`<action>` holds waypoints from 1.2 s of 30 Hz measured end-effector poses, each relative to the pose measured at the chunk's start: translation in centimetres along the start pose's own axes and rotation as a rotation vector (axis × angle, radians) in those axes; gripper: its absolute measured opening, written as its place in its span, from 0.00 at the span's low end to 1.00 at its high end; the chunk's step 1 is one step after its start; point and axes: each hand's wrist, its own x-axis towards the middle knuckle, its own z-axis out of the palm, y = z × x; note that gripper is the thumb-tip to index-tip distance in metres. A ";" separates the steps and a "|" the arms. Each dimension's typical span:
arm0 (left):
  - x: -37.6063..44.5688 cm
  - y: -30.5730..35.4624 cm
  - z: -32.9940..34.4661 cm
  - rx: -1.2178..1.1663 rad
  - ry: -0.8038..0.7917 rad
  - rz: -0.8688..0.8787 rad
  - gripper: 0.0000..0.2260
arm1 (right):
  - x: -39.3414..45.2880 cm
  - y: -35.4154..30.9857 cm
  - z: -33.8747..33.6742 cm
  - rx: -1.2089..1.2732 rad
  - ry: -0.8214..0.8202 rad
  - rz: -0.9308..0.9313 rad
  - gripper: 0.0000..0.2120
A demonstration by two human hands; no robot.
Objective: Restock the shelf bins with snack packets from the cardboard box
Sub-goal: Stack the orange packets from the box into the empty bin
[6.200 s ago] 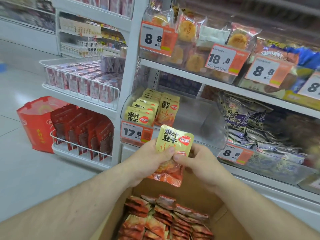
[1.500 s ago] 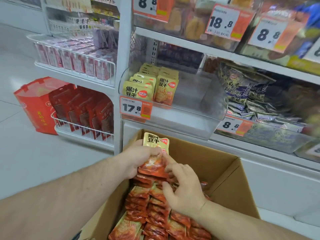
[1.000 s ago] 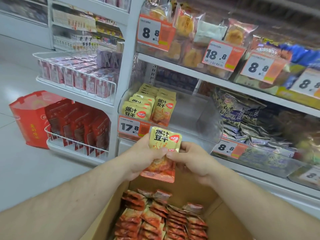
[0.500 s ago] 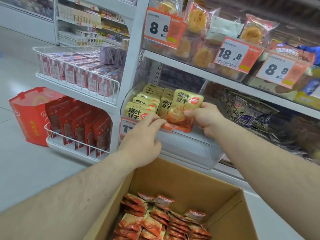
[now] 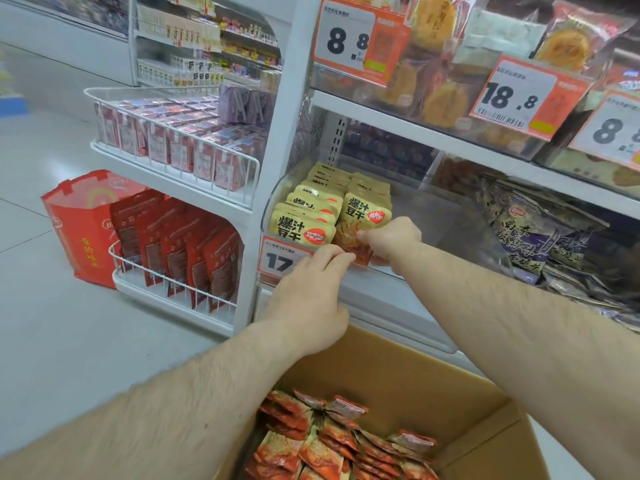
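The snack packet (image 5: 360, 223), yellow on top and orange-red below, stands at frame centre in the clear shelf bin (image 5: 446, 223), at the front of the right row. The right hand (image 5: 389, 239) pinches its lower edge. The left hand (image 5: 311, 299), fingers relaxed, rests on the bin's front lip. Right of the rows the bin is bare. The cardboard box (image 5: 408, 379) sits at the bottom.

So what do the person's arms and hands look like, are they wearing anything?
Nothing is worn that shows. Both forearms are bare and hairy, with no sleeves in view. The left hand and right hand have no gloves, and no rings, watch or bracelets can be seen.
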 end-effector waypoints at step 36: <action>-4.5 1.0 6.1 -0.274 -0.571 -0.465 0.06 | -13.3 19.6 1.6 -0.415 -0.145 -0.361 0.04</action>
